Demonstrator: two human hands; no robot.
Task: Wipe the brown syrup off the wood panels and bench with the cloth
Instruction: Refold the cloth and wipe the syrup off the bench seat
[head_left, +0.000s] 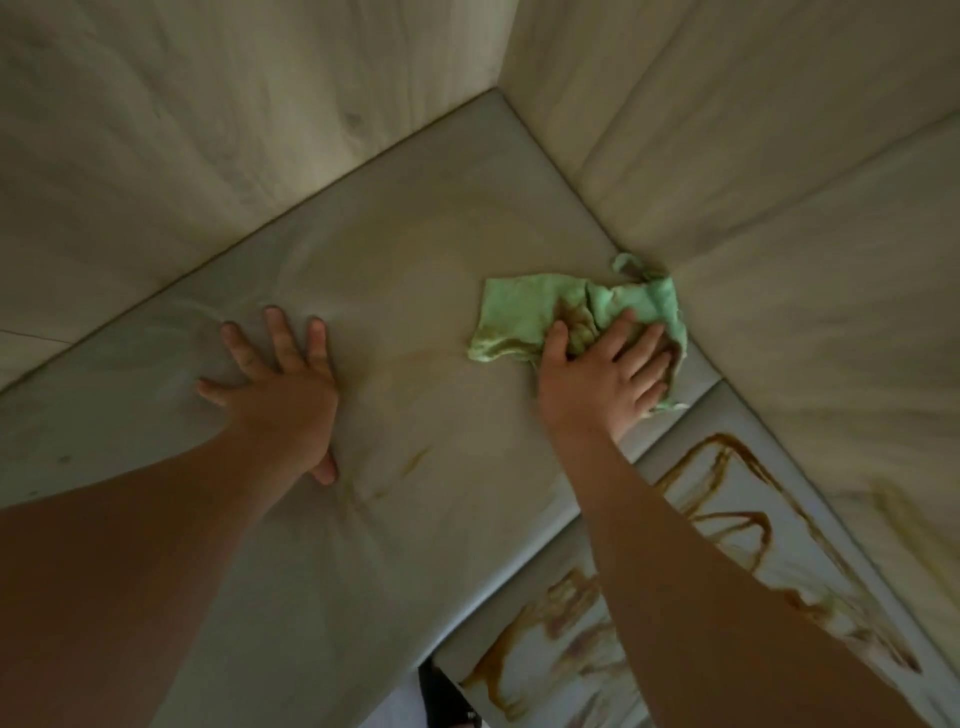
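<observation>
Right hand (602, 374) presses flat, fingers spread, on the green cloth (524, 317) in the far corner of the counter (389, 249); left hand (280, 384) braces open beside it. Soft, limp and stained, the cloth probably wipes better bunched at a cleaner fold. Syrup (727, 519) streaks the panel (769, 493) below.

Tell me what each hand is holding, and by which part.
Right hand presses the green cloth flat on the bench over its bunched, stained end, not gripping it. Left hand holds nothing; it rests spread on the bench.
</observation>
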